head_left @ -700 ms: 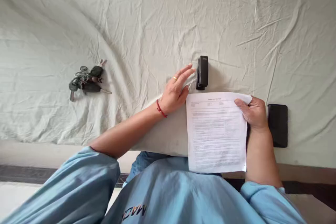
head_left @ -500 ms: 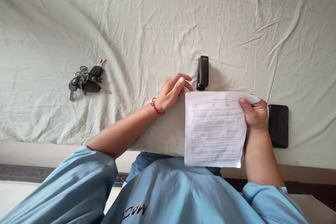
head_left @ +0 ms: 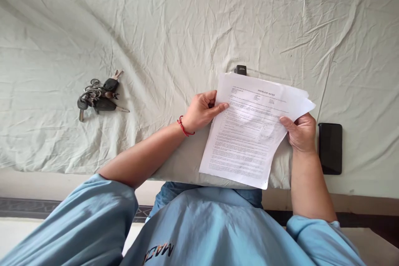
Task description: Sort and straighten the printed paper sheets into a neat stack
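A thin stack of printed white papers [head_left: 252, 129] is lifted and tilted over the front of the sheet-covered surface. My left hand [head_left: 201, 110] grips the stack's left edge, thumb on top. My right hand [head_left: 299, 133] pinches the right edge. A black stapler [head_left: 240, 69] lies just behind the papers; only its far tip shows above their top edge.
A bunch of keys with black fobs [head_left: 98, 96] lies to the left on the wrinkled pale sheet [head_left: 174, 29]. A black phone [head_left: 330, 147] rests just right of my right hand. The surface's front edge runs right below the papers.
My left hand left the stapler's side and took hold of the papers' left edge. Both hands raised and tilted the stack, which now hides most of the stapler.
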Demonstrator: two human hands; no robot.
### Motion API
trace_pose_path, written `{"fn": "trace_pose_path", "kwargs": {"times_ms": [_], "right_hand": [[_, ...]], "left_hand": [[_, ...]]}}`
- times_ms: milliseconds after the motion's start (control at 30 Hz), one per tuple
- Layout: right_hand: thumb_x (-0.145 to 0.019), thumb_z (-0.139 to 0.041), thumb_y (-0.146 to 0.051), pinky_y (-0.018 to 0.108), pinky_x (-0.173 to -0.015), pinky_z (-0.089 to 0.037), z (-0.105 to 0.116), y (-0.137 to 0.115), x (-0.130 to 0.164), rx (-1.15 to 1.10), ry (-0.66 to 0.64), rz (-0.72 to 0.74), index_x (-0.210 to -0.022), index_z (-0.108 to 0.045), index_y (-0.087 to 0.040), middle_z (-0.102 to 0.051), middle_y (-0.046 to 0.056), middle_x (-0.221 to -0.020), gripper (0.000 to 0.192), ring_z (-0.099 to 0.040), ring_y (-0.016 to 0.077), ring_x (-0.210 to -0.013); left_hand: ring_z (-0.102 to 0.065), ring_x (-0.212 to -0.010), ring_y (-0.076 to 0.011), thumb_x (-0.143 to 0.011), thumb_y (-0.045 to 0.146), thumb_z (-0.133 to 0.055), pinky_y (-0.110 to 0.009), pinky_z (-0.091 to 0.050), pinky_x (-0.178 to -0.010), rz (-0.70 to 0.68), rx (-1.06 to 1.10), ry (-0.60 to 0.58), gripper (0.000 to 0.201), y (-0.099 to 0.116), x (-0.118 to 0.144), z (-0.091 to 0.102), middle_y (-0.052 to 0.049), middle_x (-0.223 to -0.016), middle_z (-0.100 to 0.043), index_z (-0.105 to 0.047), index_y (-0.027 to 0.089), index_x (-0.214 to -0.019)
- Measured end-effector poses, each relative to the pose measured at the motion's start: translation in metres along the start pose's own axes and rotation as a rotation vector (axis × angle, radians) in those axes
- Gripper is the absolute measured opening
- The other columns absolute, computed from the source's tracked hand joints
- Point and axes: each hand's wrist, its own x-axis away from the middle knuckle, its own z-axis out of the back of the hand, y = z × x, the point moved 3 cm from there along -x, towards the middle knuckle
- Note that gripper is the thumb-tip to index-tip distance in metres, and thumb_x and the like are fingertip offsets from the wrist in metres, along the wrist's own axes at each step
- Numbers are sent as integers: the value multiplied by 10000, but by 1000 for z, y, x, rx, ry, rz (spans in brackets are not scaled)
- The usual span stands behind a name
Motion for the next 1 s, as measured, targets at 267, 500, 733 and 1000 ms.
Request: {"fn": "trace_pose_path", "kwargs": {"times_ms": [267,500,733,1000], "right_hand": [[-734,-1127,-626,606,-1120,-762,-1,-7,-3,-25,-16,-13,-1116,-903,-243,-939,77,-1086,585,-913,381,-1158],[-739,-1130,-592,588,-1100,-779,7,-5,-3,15,-36,-52,-1128,-936,-251,-956,72,-1140,553,-925,373,-1107],[-765,-1116,-576,564,-1082,-784,3,-9,0,28,-38,-31,-1086,-923,-247,-954,70,-1106,499,-924,361,-1080],[-730,-1117,-653,573,-1014,-784,-3,-8,-1,28,-7,0,-1108,-891,-239,-915,54,-959,605,-916,365,-1046]], "left_hand": [[-409,-590,-104,-941,898,-868,-286,-304,-494,29,85,21,771,4,1,-3,21,-670,-488,-538,229,-745],[-347,-538,-88,-1040,905,-737,-288,-297,-485,74,174,-11,745,8,0,-3,44,-634,-426,-584,222,-786],[-614,-677,-154,-1037,888,-754,-288,-461,-567,-18,-67,-8,686,1,3,-3,-34,-796,-704,-716,211,-934],[-512,-635,-134,-1001,897,-801,-294,-415,-538,-8,-65,83,684,-2,3,1,1,-752,-608,-639,236,-922]]}}
